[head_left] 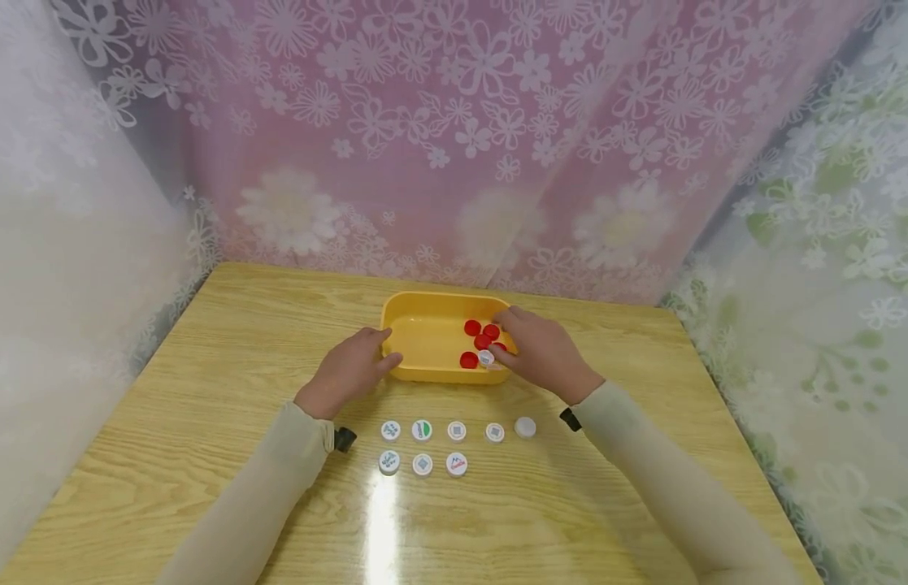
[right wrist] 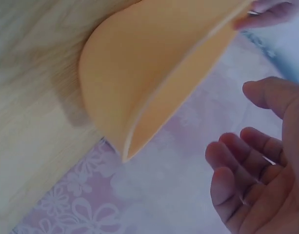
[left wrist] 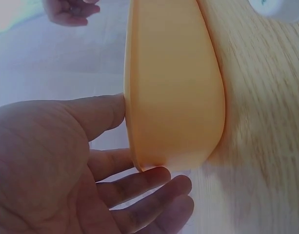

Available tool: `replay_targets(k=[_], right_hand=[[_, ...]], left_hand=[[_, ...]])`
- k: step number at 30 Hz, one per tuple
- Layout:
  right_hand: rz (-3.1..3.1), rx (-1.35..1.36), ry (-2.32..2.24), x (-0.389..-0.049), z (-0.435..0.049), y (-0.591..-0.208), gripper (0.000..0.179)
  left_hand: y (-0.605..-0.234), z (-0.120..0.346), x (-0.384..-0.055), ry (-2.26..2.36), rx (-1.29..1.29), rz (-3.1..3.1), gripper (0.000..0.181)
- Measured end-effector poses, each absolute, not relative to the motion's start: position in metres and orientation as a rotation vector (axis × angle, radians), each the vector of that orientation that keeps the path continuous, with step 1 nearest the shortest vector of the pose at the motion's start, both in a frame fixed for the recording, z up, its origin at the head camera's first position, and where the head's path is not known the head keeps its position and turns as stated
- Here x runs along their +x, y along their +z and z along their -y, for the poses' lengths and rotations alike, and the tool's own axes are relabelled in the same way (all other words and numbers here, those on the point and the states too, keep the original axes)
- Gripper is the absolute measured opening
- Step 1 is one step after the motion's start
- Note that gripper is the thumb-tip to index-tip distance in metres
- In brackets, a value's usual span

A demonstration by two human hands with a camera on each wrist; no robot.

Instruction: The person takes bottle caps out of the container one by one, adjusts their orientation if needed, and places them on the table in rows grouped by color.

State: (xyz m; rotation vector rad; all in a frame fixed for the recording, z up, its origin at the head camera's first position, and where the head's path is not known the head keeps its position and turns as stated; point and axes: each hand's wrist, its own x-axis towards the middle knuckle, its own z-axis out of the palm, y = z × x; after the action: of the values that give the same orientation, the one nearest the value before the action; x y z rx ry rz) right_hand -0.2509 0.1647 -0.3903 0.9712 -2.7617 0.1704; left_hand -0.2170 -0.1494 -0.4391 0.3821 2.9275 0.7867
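Observation:
A yellow plastic basin stands on the table. Several red bottle caps lie in its right half, with a white printed cap by the near wall. My left hand holds the basin's left end, its thumb and index finger at the rim and the other fingers along the outside. Over the basin's right end hovers my right hand, fingers loosely bent and spread. The right wrist view shows that hand apart from the rim with nothing in it.
In front of the basin, white caps sit in two rows, among them a green-marked cap, a red-lettered cap and a plain cap. A pink floral curtain hangs behind the wooden table.

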Motion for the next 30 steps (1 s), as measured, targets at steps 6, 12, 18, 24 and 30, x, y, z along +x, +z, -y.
replay_targets(k=[6,12,18,24,30], right_hand=[[2.818,0.962,-0.058,-0.274,-0.158,-0.399,0.047],[2.922,1.099,-0.318,-0.297,-0.158,-0.398,0.048],[2.958,1.382,-0.492,-0.310,-0.153,-0.393,0.040],[2.952,1.523,-0.531,-0.321,-0.143,-0.406,0.022],[2.954,1.566,-0.512,-0.328,-0.141,-0.425,0.005]], left_hand=[[-0.438,0.148,-0.217,0.785,0.386,-2.936,0.063],[-0.439,0.149,-0.217,0.786,0.381,-2.924,0.064],[-0.439,0.150,-0.217,0.783,0.379,-2.929,0.064],[-0.439,0.150,-0.219,0.789,0.378,-2.935,0.064],[-0.440,0.148,-0.220,0.819,0.371,-2.917,0.064]])
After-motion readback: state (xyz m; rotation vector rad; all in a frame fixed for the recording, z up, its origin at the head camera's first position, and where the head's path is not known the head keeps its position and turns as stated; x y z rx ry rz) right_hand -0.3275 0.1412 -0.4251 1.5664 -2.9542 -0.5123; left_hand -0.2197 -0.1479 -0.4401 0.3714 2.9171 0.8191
